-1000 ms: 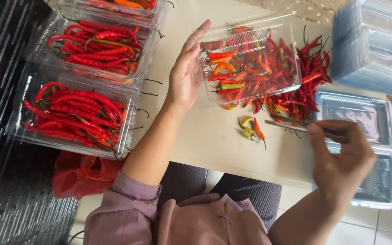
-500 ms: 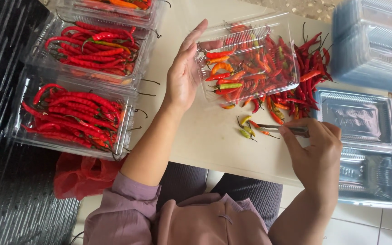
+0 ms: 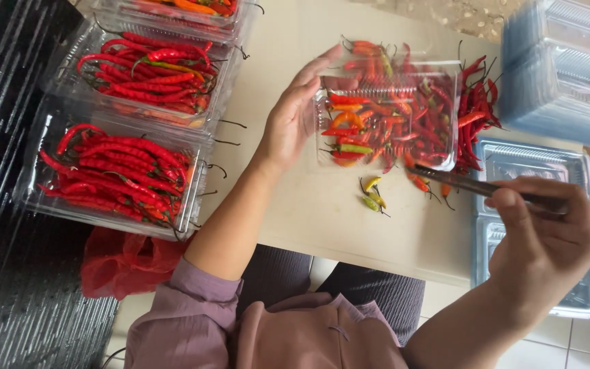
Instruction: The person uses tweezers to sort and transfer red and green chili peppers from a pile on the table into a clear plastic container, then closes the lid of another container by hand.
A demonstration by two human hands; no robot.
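My left hand rests flat against the left side of a clear plastic tray, which is tipped on the table and holds small red, orange and green chillies. My right hand grips dark metal tongs whose tips reach toward a red chilli lying below the tray. A few small yellow-green chillies lie loose on the cream table. More loose red chillies are piled to the right of the tray.
Filled clear boxes of long red chillies stand in a row at the left, on a dark ribbed surface. Stacked empty clear boxes sit at the back right, an open one below them. A red bag hangs at the table's edge.
My right hand has drawn back to the right and downward, so the tongs' tips now point at the chillies below the tray. My left hand and the tray have stayed in place.
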